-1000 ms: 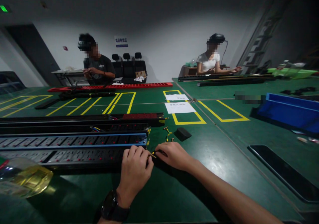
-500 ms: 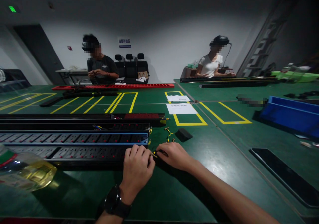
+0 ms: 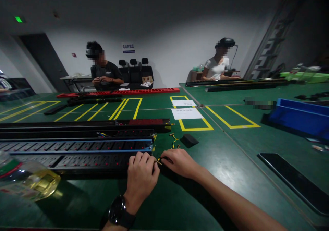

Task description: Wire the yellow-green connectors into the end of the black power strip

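Note:
My left hand (image 3: 142, 176), a black watch on its wrist, is curled closed over the right end of the nearest black power strip (image 3: 77, 160). My right hand (image 3: 180, 162) is closed next to it, pinching a thin yellow wire end (image 3: 158, 161) that runs between the two hands. A blue-edged power strip (image 3: 77, 145) and more black strips (image 3: 84, 124) lie behind. Several loose yellow wire pieces (image 3: 174, 140) and a small black end cap (image 3: 189, 140) sit just beyond my right hand.
A clear bottle of yellowish liquid (image 3: 28, 181) lies at the left. A blue bin (image 3: 298, 116) and a long black panel (image 3: 295, 181) are on the right. White papers (image 3: 186, 113) lie in a yellow-marked box. Two other people sit at the far tables.
Both hands keep the same grip on the strip end and wire. The view has tilted slightly, nothing else has shifted.

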Available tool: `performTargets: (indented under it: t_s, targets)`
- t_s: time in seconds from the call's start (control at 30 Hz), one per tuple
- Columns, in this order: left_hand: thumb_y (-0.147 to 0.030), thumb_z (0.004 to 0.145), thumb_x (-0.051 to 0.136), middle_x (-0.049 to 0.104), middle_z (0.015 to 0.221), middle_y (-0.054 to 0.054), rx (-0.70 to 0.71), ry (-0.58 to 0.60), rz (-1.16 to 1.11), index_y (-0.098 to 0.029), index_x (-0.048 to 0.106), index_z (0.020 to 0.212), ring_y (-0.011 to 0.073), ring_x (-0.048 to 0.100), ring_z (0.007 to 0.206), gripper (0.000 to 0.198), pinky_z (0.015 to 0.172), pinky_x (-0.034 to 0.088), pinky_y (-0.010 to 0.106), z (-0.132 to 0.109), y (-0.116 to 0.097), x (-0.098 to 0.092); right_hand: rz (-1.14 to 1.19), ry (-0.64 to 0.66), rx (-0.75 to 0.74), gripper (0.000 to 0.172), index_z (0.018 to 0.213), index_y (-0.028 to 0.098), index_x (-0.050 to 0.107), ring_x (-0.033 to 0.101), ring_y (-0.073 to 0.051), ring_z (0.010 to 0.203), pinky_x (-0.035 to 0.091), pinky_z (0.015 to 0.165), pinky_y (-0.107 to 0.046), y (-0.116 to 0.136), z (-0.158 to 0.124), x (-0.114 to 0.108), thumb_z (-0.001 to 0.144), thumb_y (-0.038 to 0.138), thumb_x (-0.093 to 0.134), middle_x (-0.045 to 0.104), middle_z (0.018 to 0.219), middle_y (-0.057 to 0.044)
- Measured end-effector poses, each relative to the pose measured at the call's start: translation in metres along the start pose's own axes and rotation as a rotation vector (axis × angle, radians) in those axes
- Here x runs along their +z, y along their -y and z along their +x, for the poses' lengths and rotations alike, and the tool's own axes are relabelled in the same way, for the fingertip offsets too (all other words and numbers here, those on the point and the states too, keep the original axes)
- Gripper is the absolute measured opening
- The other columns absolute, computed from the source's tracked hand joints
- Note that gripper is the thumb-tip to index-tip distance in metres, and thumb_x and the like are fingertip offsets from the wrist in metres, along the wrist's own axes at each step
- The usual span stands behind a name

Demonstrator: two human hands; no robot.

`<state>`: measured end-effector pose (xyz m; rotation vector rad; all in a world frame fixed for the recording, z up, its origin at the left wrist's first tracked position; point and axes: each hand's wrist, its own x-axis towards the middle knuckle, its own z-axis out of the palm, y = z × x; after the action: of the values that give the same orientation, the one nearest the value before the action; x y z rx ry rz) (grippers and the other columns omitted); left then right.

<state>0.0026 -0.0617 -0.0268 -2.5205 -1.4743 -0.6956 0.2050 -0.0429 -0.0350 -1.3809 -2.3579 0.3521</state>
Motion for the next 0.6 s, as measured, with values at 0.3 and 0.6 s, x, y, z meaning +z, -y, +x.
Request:
performTargets:
  t_s: [0.3, 0.6]
  targets:
    - [-0.020, 0.095, 0.058, 0.071, 0.091, 0.005, 0.007, -0.002, -0.014, -0.022, 0.071, 0.088, 0.0266, 0.059, 0.096, 0.015, 0.085, 0.038, 0.045, -0.0006, 0.0008, -0.0004, -0.027, -0.011, 0.007, 0.016, 0.102, 0.022, 0.075, 0.071, -0.017, 0.081, 0.037, 0.068, -0.027, -0.0006, 0.0010, 0.0009, 0.102, 0.023, 0.059, 0.078, 0.091, -0.004]
    - [-0.019, 0.094, 0.059, 0.070, 0.089, 0.004, 0.007, -0.009, -0.026, -0.023, 0.071, 0.087, 0.0263, 0.059, 0.094, 0.014, 0.084, 0.037, 0.045, 0.0002, 0.0021, 0.0026, 0.004, -0.011, 0.031, 0.015, 0.103, 0.022, 0.076, 0.070, -0.017, 0.080, 0.037, 0.068, -0.026, -0.0011, 0.0009, 0.0019, 0.101, 0.023, 0.061, 0.078, 0.091, -0.003]
